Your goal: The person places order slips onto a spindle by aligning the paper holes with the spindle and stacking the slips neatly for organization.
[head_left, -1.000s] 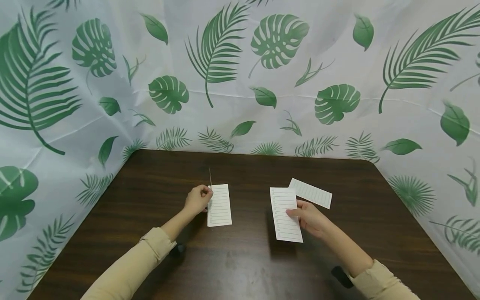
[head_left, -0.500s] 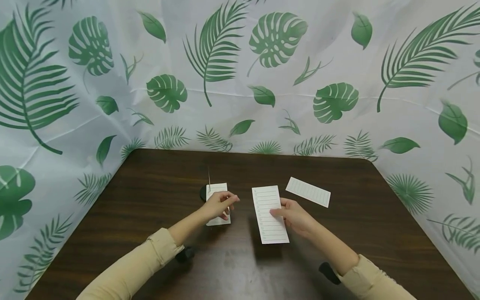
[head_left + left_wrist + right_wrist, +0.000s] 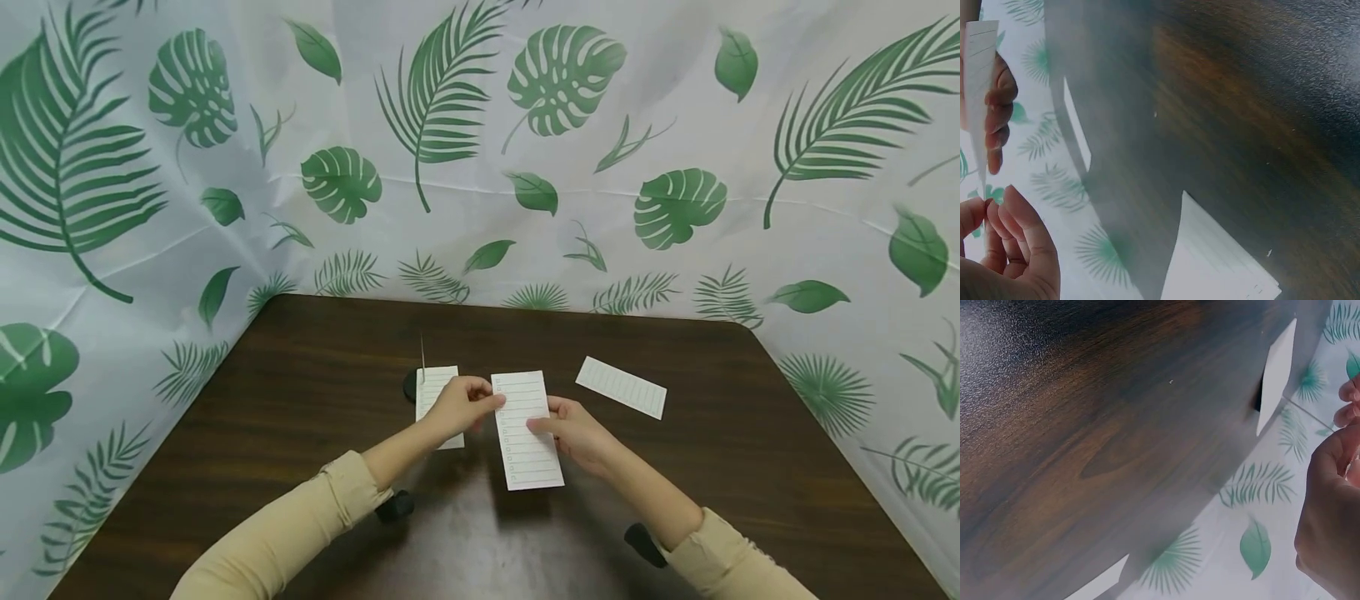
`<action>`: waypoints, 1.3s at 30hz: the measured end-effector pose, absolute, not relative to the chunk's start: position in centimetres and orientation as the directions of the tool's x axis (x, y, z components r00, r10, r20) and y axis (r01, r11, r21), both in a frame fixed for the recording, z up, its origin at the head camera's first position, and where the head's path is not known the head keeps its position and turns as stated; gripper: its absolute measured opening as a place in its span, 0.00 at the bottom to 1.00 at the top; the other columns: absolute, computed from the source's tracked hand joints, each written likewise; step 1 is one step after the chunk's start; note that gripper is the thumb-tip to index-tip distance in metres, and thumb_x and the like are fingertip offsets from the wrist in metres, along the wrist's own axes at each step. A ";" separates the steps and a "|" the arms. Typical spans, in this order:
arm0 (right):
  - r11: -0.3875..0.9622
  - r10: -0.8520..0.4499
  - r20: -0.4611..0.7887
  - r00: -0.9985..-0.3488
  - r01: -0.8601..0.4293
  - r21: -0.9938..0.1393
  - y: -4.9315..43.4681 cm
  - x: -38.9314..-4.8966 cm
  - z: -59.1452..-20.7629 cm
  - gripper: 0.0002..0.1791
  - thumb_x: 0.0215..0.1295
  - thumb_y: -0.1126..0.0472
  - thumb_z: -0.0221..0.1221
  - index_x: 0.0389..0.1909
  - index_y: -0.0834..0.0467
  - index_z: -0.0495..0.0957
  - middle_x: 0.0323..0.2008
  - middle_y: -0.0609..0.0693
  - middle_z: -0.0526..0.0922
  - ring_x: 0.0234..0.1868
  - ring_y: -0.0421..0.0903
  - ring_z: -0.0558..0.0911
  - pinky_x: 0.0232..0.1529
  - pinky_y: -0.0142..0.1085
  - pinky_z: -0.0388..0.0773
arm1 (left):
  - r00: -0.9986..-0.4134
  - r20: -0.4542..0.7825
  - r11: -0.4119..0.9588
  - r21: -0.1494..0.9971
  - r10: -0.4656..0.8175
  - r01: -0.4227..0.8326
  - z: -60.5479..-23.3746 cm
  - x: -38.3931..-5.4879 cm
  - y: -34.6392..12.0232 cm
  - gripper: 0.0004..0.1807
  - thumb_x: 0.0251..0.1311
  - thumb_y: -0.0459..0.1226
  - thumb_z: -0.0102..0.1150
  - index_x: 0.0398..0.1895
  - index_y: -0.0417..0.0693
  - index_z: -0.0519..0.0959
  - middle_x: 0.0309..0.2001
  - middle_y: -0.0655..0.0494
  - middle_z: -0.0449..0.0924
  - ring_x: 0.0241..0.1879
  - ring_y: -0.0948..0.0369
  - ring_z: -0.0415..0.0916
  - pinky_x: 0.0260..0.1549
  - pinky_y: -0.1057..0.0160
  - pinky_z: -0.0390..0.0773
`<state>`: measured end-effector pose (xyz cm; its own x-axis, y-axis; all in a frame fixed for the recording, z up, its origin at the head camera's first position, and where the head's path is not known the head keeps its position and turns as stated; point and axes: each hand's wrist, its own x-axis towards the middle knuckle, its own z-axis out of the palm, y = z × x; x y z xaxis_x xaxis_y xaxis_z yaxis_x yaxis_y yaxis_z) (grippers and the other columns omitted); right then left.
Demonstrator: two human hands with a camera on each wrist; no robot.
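My right hand (image 3: pixel 581 435) holds a lined white checklist sheet (image 3: pixel 527 458) by its right edge, thumb on the face and fingers behind. At the upper left edge of that sheet, my left hand (image 3: pixel 459 408) pinches it between thumb and fingers; the left wrist view shows this pinch (image 3: pixel 986 203) close up. Behind the left hand, more checklist sheets (image 3: pixel 437 379) lie at a bill spike (image 3: pixel 423 362), its thin metal rod rising by their upper left corner. The spike's round black base (image 3: pixel 409 387) shows beside them, and the left hand covers part of these sheets.
Another lined sheet (image 3: pixel 621 387) lies at an angle on the dark wooden table (image 3: pixel 337 333), right of the held one. A white curtain (image 3: pixel 465 225) with green leaf prints hangs behind and beside the table. Black wrist straps (image 3: pixel 396 506) hang under both forearms.
My left hand has left the spike's rod and moved right to pinch the held sheet's left edge. My right hand has carried that sheet leftward toward it.
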<state>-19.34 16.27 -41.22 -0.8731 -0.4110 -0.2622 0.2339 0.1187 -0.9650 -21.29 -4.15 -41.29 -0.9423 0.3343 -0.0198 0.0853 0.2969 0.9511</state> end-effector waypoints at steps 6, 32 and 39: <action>0.096 -0.445 -0.252 -0.859 0.234 -0.967 16.3 -19.2 -41.6 0.23 0.66 0.69 0.50 0.58 0.77 0.61 0.36 0.46 0.84 0.35 0.38 0.83 0.38 0.31 0.82 | -0.953 -0.011 0.274 0.959 0.302 0.075 -41.0 -21.8 -4.9 0.12 0.62 0.37 0.58 0.33 0.33 0.77 0.22 0.57 0.70 0.16 0.67 0.68 0.22 0.57 0.83; 0.258 -0.248 -0.089 -0.965 0.023 -0.966 14.0 -21.3 -39.8 0.12 0.66 0.69 0.52 0.42 0.77 0.73 0.28 0.52 0.85 0.23 0.36 0.78 0.26 0.29 0.79 | -0.980 0.086 0.312 0.940 0.177 0.139 -36.8 -25.3 -8.1 0.13 0.68 0.37 0.50 0.36 0.33 0.77 0.22 0.53 0.74 0.18 0.67 0.69 0.18 0.69 0.80; 0.221 -0.238 -0.082 -0.968 0.028 -0.975 12.0 -22.1 -38.9 0.12 0.66 0.69 0.52 0.41 0.78 0.73 0.29 0.57 0.85 0.21 0.37 0.79 0.25 0.29 0.80 | -0.988 0.069 0.313 0.943 0.139 0.110 -35.6 -26.5 -9.4 0.17 0.69 0.42 0.48 0.37 0.34 0.77 0.23 0.55 0.72 0.18 0.66 0.68 0.19 0.66 0.82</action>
